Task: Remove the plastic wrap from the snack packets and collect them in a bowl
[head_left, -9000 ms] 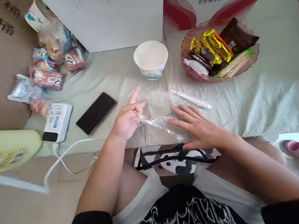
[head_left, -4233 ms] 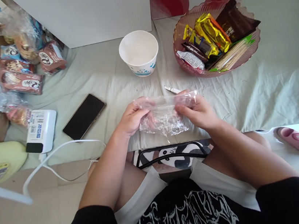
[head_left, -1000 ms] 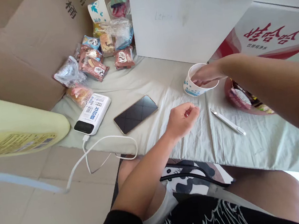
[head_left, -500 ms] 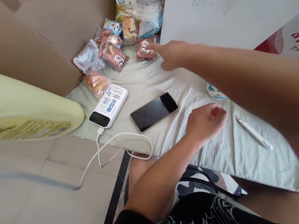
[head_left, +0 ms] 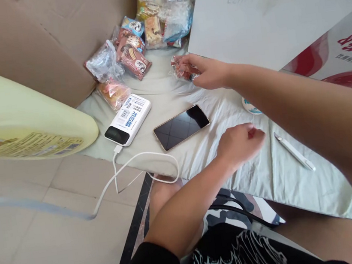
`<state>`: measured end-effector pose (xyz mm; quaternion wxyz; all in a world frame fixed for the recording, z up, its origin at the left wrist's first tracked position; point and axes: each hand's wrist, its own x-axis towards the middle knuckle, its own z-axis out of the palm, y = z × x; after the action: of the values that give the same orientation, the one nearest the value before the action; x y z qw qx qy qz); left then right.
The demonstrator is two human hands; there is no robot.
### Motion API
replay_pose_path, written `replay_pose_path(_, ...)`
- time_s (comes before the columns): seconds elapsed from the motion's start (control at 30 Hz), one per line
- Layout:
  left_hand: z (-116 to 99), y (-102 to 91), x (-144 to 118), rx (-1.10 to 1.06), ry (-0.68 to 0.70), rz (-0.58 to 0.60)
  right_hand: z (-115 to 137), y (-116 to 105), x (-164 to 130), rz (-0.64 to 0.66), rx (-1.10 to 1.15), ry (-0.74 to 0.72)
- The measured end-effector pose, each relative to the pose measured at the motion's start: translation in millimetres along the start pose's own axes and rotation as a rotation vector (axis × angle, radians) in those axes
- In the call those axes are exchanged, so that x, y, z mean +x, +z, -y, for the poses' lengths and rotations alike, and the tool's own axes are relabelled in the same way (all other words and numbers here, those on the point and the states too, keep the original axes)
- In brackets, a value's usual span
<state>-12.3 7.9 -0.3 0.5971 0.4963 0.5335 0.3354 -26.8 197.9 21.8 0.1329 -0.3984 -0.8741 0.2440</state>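
The left hand is rested loosely curled on the sheet, nothing gripped. Just beyond it a phone is laid. Farther off, a snack packet is gripped by the right hand, near the snack pile.

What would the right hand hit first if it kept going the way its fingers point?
The right hand already grips a red snack packet and points left. Straight on, it would probably reach the snack pile first, though depth is unclear.

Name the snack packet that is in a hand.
The brown wrapped snack in the right hand; the other packets lie untouched by the cardboard.
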Motion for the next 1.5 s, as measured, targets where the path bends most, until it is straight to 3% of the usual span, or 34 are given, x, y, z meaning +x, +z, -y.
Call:
replay_pose_path(0.07, 2.8, 2.1, 3.8, 0.019, 0.015, -0.016, 5.6, -28.4, -51.4, 0.167, 0.446, 0.103)
replay_pose_path(0.1, 4.3, 2.9, 6.5, 0.012, 0.024, -0.022, 7.3, -41.1, -80.7, 0.183, 0.671, 0.141)
replay_pose_path(0.2, 8.9, 5.0, 15.1, -0.226, 0.028, 0.053, 3.8, -61.1, -172.6, 0.076, 1.122, 0.185)
replay_pose_path(0.33, 14.1, 12.4, 19.3, -0.874, 0.015, 0.347, -16.7, -38.7, -268.5, -0.176, 1.44, 0.234)
replay_pose_path(0.4, 16.2, 20.5, 18.5, -0.925, 0.046, 0.456, -27.5, -18.9, -294.9, -0.231, 1.547, 0.258)
replay_pose_path(0.47, 18.7, 30.7, 18.4, -0.841, 0.066, 0.456, -37.3, -3.4, -309.0, -0.215, 1.579, 0.277)
replay_pose_path(0.57, 23.6, 42.9, 23.4, -0.713, 0.054, 0.298, -52.1, 5.6, -319.1, -0.083, 1.422, 0.275)
replay_pose_path(0.67, 27.5, 42.3, 33.7, -0.623, 0.07, 0.201, -68.4, 0.9, -329.5, -0.006, 1.166, 0.218)
replay_pose_path(0.77, 29.0, 30.5, 44.1, -0.465, 0.201, 0.168, -86.1, -9.2, -344.5, -0.18, 0.854, 0.258)
replay_pose_path(0.9, 34.7, 16.2, 52.4, -0.239, 0.334, 0.117, -113.7, -19.0, -362.8, -0.465, 0.257, 0.444)
replay_pose_path(1.03, 43.0, 15.6, 56.1, -0.091, 0.33, 0.041, -137.5, -15.5, -367.9, -0.436, -0.115, 0.429)
replay_pose_path(1.13, 43.3, 18.8, 59.8, -0.075, 0.334, 0.004, -143.5, -11.1, -365.7, -0.391, -0.192, 0.377)
replay_pose_path(1.27, 39.7, 18.1, 63.9, -0.131, 0.385, -0.005, -137.5, -13.4, -362.6, -0.431, -0.179, 0.395)
replay_pose_path(1.5, 47.1, 9.0, 62.2, -0.2, 0.242, 0.033, -114.5, -16.1, -361.3, -0.507, 0.066, 0.505)
